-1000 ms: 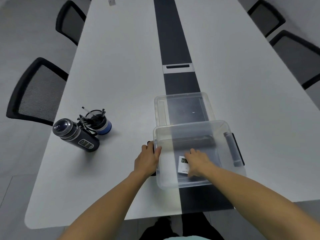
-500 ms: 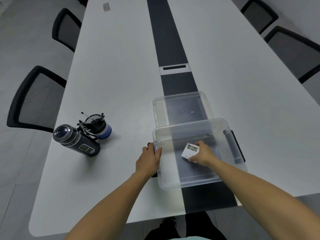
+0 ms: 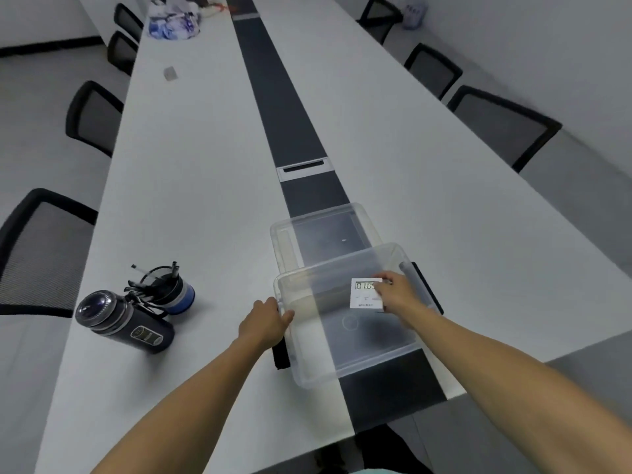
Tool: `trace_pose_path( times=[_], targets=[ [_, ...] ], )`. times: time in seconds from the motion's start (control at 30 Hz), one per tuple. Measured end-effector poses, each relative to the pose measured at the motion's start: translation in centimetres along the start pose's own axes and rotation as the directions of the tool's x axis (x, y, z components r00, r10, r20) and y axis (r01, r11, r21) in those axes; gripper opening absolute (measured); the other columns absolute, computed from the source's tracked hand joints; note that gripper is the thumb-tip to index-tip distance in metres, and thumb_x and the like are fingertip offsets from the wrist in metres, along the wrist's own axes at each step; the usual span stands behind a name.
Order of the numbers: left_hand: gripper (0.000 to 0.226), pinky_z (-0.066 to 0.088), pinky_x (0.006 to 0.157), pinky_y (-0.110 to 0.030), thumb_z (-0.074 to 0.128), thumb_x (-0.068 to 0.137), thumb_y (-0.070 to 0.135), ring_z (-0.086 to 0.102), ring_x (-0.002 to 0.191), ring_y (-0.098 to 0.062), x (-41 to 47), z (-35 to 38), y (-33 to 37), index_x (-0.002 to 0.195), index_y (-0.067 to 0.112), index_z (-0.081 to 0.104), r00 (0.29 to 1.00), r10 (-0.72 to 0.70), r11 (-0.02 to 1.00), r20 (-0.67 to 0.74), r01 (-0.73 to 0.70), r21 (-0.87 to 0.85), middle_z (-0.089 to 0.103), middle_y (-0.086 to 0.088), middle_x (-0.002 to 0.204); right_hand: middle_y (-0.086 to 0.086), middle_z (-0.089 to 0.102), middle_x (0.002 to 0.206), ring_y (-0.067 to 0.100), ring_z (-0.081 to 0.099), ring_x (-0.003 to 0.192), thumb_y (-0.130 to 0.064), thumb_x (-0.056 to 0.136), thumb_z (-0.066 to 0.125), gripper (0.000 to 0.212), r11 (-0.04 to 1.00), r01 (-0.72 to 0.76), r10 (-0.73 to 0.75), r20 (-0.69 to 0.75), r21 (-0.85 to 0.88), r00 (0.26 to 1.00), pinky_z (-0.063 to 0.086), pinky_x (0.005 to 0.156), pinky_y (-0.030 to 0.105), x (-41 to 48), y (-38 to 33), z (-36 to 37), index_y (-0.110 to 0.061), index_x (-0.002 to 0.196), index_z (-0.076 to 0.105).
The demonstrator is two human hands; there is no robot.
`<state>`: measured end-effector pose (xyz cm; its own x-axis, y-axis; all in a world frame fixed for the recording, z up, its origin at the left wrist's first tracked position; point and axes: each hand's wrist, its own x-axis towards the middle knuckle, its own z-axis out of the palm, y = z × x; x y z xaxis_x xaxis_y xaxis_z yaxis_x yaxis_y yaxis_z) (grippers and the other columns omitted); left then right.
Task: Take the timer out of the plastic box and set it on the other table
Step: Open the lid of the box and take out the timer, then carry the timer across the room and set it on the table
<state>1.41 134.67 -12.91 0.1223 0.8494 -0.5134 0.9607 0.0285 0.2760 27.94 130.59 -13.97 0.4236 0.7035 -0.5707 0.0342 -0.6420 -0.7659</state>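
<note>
A small white timer (image 3: 365, 293) with a dark digital display is held by its right edge in my right hand (image 3: 400, 295). It hangs over the open clear plastic box (image 3: 319, 367), about at the height of the box's rim. My left hand (image 3: 265, 323) rests against the box's left wall, fingers curled on the rim beside a black latch (image 3: 281, 357). The box stands near the front edge of the long white table (image 3: 205, 165), across its dark centre strip. Nothing else shows inside the box.
The box's clear lid (image 3: 325, 230) lies just behind the box. At the left lie a dark flask (image 3: 124, 321) and a pen cup (image 3: 172, 290). Black chairs (image 3: 41, 254) line both sides. A bag (image 3: 174, 20) sits far off.
My right hand has lifted the timer from the box's floor up to rim height and turned its display toward me. My head has tilted up, showing more of the table.
</note>
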Motion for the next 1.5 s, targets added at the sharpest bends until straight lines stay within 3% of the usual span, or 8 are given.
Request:
trace_pose_path(
  times=[0.2,0.3,0.4,0.5,0.67,0.9,1.13,1.5],
  targets=[
    [0.041,0.048,0.083,-0.040,0.039,0.098,0.039,0.054,0.109,-0.030,-0.3,-4.1,3.7,0.123,0.009,0.050,0.973,0.134,0.983,-0.187,-0.106,0.151,0.048,-0.012,0.126,0.010,0.068,0.109,0.025,0.069,0.086,-0.010,0.099,0.048,0.018,0.992,0.121,-0.116,-0.106,0.044,0.988,0.059,0.056,0.032,-3.2,-2.6,-5.0,-0.019,0.108,0.062],
    [0.039,0.046,0.077,-0.037,0.041,0.098,0.037,0.058,0.104,-0.028,-0.8,-5.7,7.5,0.123,0.010,0.053,0.939,0.252,0.963,-0.233,-0.218,0.161,0.054,-0.010,0.124,0.013,0.068,0.109,0.029,0.069,0.089,-0.011,0.100,0.048,0.018,0.984,0.167,-0.153,-0.175,0.069,0.973,0.059,0.059,0.035,-4.5,-3.4,-7.9,-0.017,0.107,0.063],
    [0.030,0.043,0.071,-0.033,0.044,0.097,0.033,0.056,0.086,-0.022,-1.7,-6.5,11.9,0.110,0.010,0.059,0.900,0.348,0.936,-0.261,-0.318,0.150,0.063,-0.009,0.111,0.012,0.066,0.106,0.027,0.067,0.084,-0.014,0.101,0.046,0.018,0.975,0.209,-0.185,-0.247,0.075,0.951,0.058,0.056,0.034,-5.9,-4.1,-11.1,-0.017,0.105,0.064],
    [0.019,0.048,0.073,-0.036,0.045,0.097,0.032,0.051,0.079,-0.018,-3.2,-6.7,16.6,0.092,0.015,0.053,0.868,0.428,0.901,-0.250,-0.389,0.192,0.058,-0.004,0.092,0.011,0.067,0.105,0.029,0.067,0.086,-0.017,0.101,0.046,0.019,0.967,0.246,-0.213,-0.329,0.063,0.920,0.053,0.052,0.030,-7.5,-4.0,-15.0,-0.018,0.102,0.065],
    [0.030,0.046,0.075,-0.035,0.044,0.098,0.030,0.061,0.096,-0.030,-7.4,-5.1,25.4,0.111,0.008,0.060,0.790,0.570,0.816,-0.226,-0.513,0.267,0.064,-0.010,0.109,0.010,0.066,0.102,0.028,0.065,0.082,-0.017,0.101,0.043,0.020,0.959,0.281,-0.235,-0.449,0.038,0.862,0.044,0.047,0.027,-11.2,-1.5,-23.4,-0.017,0.102,0.064],
    [0.031,0.042,0.077,-0.033,0.044,0.097,0.031,0.059,0.103,-0.029,-14.6,2.1,38.0,0.114,0.010,0.059,0.705,0.686,0.721,-0.177,-0.630,0.288,0.066,-0.008,0.111,0.008,0.066,0.092,0.025,0.060,0.071,-0.017,0.098,0.047,0.020,0.966,0.257,-0.185,-0.616,0.029,0.766,0.040,0.043,0.024,-17.1,5.8,-36.4,-0.018,0.096,0.066],
    [0.032,0.046,0.081,-0.034,0.045,0.097,0.033,0.060,0.102,-0.029,-21.6,10.6,49.7,0.116,0.011,0.059,0.587,0.806,0.577,-0.076,-0.752,0.318,0.065,-0.008,0.115,0.009,0.069,0.089,0.023,0.061,0.066,-0.019,0.096,0.050,0.019,0.975,0.202,-0.069,-0.745,0.090,0.664,0.039,0.042,0.023,-22.1,13.0,-49.3,-0.014,0.098,0.068],
    [0.033,0.046,0.080,-0.034,0.046,0.095,0.032,0.061,0.104,-0.032,-22.0,17.0,65.9,0.116,0.010,0.059,0.475,0.878,0.415,0.059,-0.818,0.399,0.064,-0.011,0.116,0.010,0.070,0.089,0.026,0.063,0.068,-0.018,0.094,0.050,0.022,0.970,0.172,0.044,-0.822,0.170,0.567,0.040,0.042,0.024,-19.6,17.6,-63.0,-0.011,0.096,0.070]
  ],
)
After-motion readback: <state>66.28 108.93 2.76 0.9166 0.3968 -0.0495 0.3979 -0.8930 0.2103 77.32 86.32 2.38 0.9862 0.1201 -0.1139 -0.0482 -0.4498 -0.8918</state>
